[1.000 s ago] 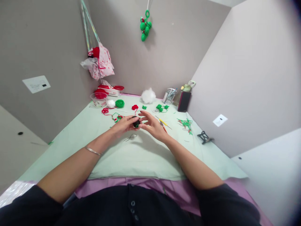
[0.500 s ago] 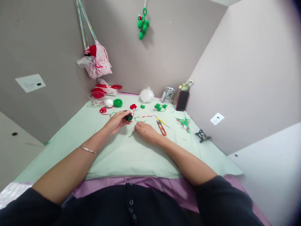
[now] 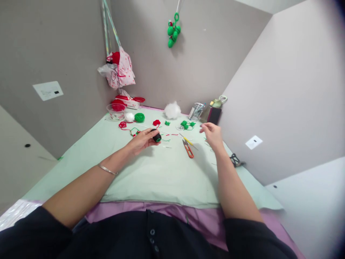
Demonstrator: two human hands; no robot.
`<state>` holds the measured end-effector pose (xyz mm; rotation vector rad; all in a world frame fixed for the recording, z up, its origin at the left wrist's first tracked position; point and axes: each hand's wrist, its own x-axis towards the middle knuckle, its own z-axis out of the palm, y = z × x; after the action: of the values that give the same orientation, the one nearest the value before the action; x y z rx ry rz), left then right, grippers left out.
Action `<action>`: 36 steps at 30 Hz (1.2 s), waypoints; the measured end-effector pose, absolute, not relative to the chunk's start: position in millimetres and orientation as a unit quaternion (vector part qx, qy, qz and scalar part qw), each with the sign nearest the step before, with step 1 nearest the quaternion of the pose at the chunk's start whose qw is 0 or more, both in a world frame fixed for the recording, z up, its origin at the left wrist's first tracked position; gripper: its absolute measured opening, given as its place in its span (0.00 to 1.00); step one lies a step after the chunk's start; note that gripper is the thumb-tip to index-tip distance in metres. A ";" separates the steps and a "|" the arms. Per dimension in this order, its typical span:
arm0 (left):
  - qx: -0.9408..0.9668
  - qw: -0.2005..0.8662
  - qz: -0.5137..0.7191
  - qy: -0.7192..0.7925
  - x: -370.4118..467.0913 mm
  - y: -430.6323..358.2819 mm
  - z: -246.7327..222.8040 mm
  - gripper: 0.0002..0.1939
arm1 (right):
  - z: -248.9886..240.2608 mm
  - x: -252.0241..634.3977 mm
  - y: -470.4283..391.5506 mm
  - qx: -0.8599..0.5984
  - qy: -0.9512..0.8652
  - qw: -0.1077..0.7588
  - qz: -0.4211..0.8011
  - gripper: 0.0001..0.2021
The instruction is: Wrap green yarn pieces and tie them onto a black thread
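Note:
My left hand [image 3: 142,141] is wrapped round a small black object [image 3: 156,136] with a green ring at its end, held just above the pale green cloth. Off to the right, my right hand [image 3: 212,133] is raised over the cloth with its fingertips pinched together; what they hold, if anything, is too small to make out. Between the hands lie orange-handled snips [image 3: 188,149] and a yellow-handled hook [image 3: 188,140]. A thin needle-like piece [image 3: 166,147] rests below the black object.
Green yarn [image 3: 139,117], a red yarn piece [image 3: 156,123], white stuffing [image 3: 172,110] and a clear tub [image 3: 116,112] stand farther back. A cup of pens [image 3: 196,112] and a dark phone [image 3: 215,116] are at the back right. A black clip [image 3: 236,160] lies at the right edge.
My right hand has moved away from my left hand, rightward and up. The needle-like piece now lies on the cloth. My left hand still holds the black object. The whole view has shifted slightly.

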<state>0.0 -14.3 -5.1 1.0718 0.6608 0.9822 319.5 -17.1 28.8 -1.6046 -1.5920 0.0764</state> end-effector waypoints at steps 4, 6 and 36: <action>0.489 0.697 0.432 0.298 5.4 -17.4 -10.8 0.16 | 18.1 249.6 -30.3 -0.473 -0.750 0.419 0.197 0.18; 0.493 0.696 0.429 0.297 8.3 -20.9 -11.2 0.17 | 12.3 222.7 -41.7 -0.396 -0.801 0.395 0.213 0.24; 0.496 0.655 0.468 0.326 10.9 -25.2 -7.0 0.27 | 2.3 207.6 -38.3 -0.368 -0.487 0.501 0.614 0.17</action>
<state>10.9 -25.2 -7.0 1.1240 0.7381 1.0615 207.6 -38.3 2.3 -0.8896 -1.1765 1.4841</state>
